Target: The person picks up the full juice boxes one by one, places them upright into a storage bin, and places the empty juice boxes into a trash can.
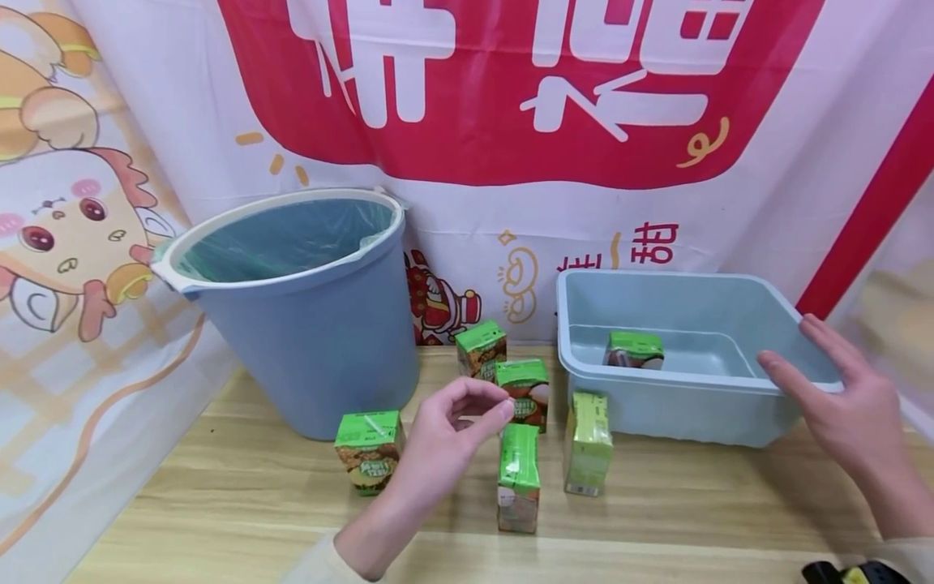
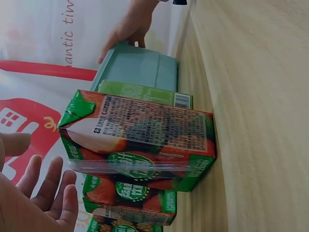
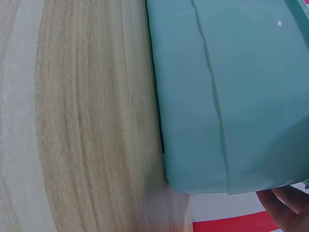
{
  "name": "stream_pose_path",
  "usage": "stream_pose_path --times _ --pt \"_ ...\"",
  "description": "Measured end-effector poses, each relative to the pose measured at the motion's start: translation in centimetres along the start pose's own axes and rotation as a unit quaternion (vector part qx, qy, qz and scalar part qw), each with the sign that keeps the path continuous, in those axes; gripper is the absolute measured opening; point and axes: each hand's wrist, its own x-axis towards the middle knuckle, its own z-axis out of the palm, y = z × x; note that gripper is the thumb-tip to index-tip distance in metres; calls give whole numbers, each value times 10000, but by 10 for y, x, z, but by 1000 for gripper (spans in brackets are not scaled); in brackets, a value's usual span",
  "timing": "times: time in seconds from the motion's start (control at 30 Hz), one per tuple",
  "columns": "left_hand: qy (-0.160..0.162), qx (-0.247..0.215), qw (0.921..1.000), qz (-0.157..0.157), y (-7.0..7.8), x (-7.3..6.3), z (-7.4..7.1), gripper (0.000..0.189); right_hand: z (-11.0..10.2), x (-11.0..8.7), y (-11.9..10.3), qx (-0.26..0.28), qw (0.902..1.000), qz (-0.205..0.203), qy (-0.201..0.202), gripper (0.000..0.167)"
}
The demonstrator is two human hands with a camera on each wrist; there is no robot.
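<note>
My left hand (image 1: pixel 452 438) hovers over the juice boxes, fingers bent, nothing held. In the left wrist view its fingers (image 2: pixel 53 188) spread beside a carton's green top. Nearest it is a green-topped juice box (image 1: pixel 519 478) standing upright, with another juice box (image 1: pixel 525 397) behind. A brown-and-green box (image 1: pixel 368 454) stands left of the hand; one more (image 1: pixel 481 350) is farther back. Right of these stands a pale green carton (image 1: pixel 589 444). My right hand (image 1: pixel 854 397) grips the right end of a light blue plastic tub (image 1: pixel 693 410), thumb over the rim. One juice box (image 1: pixel 635 349) lies inside the tub.
A blue bucket (image 1: pixel 321 349) with a white rim and clear plastic liner stands at the left rear. Behind everything hangs a printed white and red cloth (image 1: pixel 467 154). The wooden table (image 1: pixel 241 503) runs along the front. A black-and-yellow object (image 1: pixel 850 574) shows at the lower right.
</note>
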Motion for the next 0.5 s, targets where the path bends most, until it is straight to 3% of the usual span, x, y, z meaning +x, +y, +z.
stream_pose_path --times 0.1,0.23,0.37,0.5 --pt "-200 6 9998 -15 -3 0 -2 33 1 1 -2 -12 10000 21 -22 80" --pt "-786 2 9969 -42 -8 3 -7 34 3 2 -6 -74 9999 79 -70 82" --pt "-1513 -88 9881 -273 -13 6 -13 40 3 2 -8 -146 9998 101 -58 82" --pt "-2040 -259 9773 -501 -18 10 -18 49 3 2 -8 -281 9995 155 -73 83"
